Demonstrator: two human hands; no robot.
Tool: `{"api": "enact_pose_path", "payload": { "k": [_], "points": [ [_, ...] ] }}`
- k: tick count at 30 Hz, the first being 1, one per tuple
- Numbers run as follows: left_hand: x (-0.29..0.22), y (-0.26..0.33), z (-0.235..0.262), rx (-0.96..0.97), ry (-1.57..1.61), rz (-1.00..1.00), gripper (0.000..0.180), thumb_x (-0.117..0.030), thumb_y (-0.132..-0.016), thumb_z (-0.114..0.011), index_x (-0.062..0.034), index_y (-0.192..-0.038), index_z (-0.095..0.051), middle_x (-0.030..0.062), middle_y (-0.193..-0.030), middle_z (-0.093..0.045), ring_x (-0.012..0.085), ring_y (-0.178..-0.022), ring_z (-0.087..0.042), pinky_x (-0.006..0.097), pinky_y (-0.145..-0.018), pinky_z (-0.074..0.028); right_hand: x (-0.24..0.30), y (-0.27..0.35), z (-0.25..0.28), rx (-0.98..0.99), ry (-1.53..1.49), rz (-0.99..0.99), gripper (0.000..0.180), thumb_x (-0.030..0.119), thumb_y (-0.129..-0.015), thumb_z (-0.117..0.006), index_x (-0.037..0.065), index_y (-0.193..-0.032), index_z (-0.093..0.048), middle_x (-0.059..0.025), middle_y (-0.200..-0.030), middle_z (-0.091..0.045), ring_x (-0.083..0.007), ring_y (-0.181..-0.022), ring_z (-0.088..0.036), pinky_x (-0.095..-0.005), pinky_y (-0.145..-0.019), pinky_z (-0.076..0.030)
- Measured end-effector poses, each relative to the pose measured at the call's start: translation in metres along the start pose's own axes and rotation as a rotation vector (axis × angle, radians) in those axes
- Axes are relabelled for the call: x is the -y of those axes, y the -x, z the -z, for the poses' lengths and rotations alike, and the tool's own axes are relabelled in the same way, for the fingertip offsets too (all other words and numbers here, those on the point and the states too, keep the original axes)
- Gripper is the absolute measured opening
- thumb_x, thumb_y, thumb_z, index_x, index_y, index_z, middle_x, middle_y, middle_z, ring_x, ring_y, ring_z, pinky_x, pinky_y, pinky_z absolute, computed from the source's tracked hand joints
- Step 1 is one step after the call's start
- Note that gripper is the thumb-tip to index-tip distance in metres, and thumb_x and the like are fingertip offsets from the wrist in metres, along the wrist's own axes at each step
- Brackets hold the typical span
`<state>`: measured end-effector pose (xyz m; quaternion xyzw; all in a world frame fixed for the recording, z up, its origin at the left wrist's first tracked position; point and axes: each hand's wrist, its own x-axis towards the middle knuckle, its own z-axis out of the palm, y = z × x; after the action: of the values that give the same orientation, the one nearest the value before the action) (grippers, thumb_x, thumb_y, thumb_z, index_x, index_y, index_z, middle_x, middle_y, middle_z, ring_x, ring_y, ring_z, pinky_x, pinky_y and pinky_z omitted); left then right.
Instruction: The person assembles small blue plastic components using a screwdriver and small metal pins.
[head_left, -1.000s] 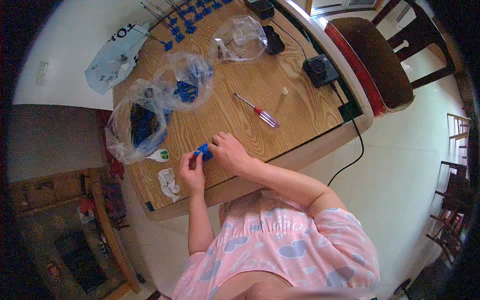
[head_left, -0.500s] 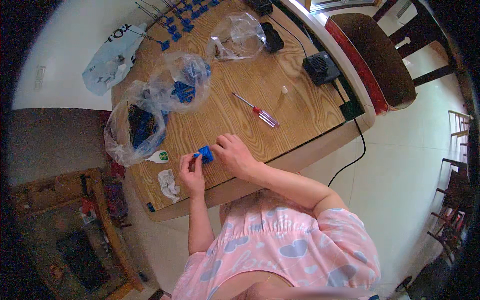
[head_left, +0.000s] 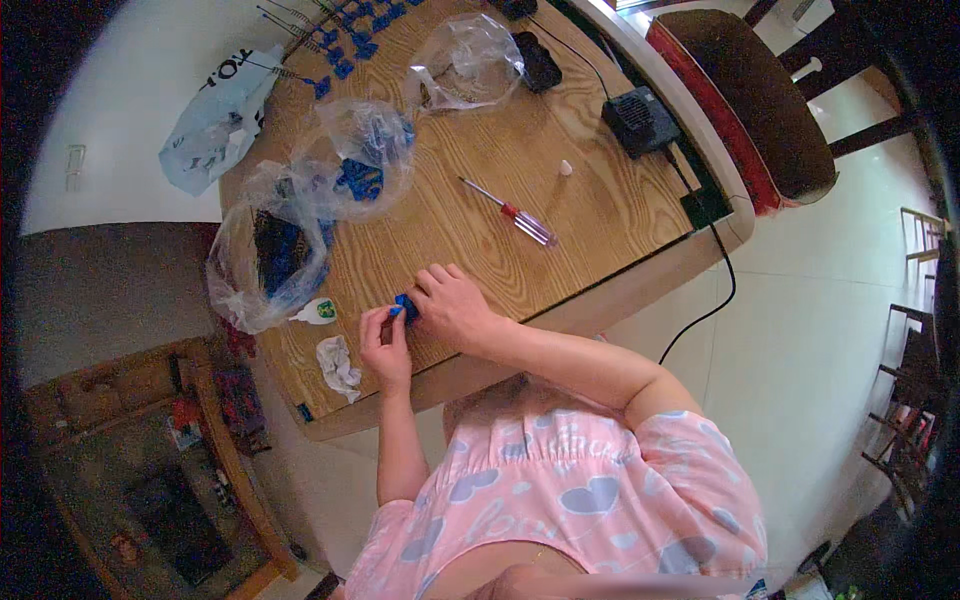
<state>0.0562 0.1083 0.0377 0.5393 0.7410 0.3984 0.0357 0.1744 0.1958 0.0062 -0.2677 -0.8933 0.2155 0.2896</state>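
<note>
Near the table's front edge I hold a small blue plastic piece (head_left: 405,302) between both hands. My left hand (head_left: 384,343) is closed, thumb and fingers pinching the piece's left side. My right hand (head_left: 455,308) reaches over from the right, its bent fingers on the piece and covering much of it. Just left of my hands lie a white bottle with a green label (head_left: 319,312) and a crumpled white tissue (head_left: 338,368). A screwdriver (head_left: 520,218) with a clear and red handle rests farther off to the right.
Clear plastic bags (head_left: 268,255) with blue and dark parts lie on the wooden table (head_left: 480,130). Several blue pieces with dark wires (head_left: 343,68) line the far edge. A black adapter box (head_left: 642,122) with a cord and a small white cap (head_left: 566,168) are on the right.
My right hand has moved left onto the blue piece and now covers much of it. The left hand keeps its pinch in nearly the same place.
</note>
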Motion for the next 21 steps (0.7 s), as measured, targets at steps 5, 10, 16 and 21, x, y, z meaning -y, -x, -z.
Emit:
{"api": "enact_pose_path", "payload": {
  "k": [5, 10, 16, 21],
  "points": [
    [0.002, 0.005, -0.005, -0.035, -0.041, 0.022, 0.008, 0.001, -0.082, -0.066, 0.0015, -0.089, -0.062, 0.0075, -0.093, -0.057, 0.0198, -0.085, -0.057, 0.029, -0.074, -0.048, -0.001, 0.000, -0.003, -0.063, 0.013, 0.016, 0.022, 0.021, -0.077, -0.056, 0.007, -0.093, -0.064, -0.0106, -0.097, -0.055, -0.0267, -0.097, -0.051, -0.0378, -0.083, -0.041],
    [0.017, 0.008, -0.008, -0.060, -0.010, 0.012, 0.009, 0.000, -0.082, -0.066, 0.0000, -0.090, -0.063, 0.0076, -0.097, -0.059, 0.0190, -0.085, -0.057, 0.029, -0.074, -0.048, -0.001, 0.009, 0.019, -0.048, -0.093, 0.060, 0.033, 0.021, -0.073, -0.066, 0.007, -0.101, -0.060, -0.0084, -0.091, -0.055, -0.0252, -0.091, -0.052, -0.0365, -0.079, -0.041],
    [0.025, 0.004, -0.011, -0.026, 0.307, 0.164, 0.009, 0.000, -0.084, -0.064, 0.0004, -0.093, -0.064, 0.0105, -0.107, -0.064, 0.0171, -0.093, -0.059, 0.029, -0.082, -0.048, -0.002, 0.022, 0.017, -0.122, -0.326, -0.078, 0.029, 0.009, -0.077, -0.060, 0.005, -0.105, -0.056, -0.0125, -0.089, -0.055, -0.0296, -0.085, -0.054, -0.0385, -0.076, -0.043],
    [0.026, 0.009, 0.001, -0.026, 0.958, 0.479, 0.010, -0.001, -0.088, -0.059, -0.0014, -0.098, -0.062, 0.0145, -0.108, -0.063, 0.0206, -0.100, -0.060, 0.031, -0.089, -0.047, 0.007, 0.025, 0.015, -0.239, -0.570, -0.239, 0.026, 0.004, -0.080, -0.057, 0.002, -0.106, -0.054, -0.0143, -0.087, -0.055, -0.0318, -0.086, -0.055, -0.0380, -0.075, -0.046]
  ]
}}
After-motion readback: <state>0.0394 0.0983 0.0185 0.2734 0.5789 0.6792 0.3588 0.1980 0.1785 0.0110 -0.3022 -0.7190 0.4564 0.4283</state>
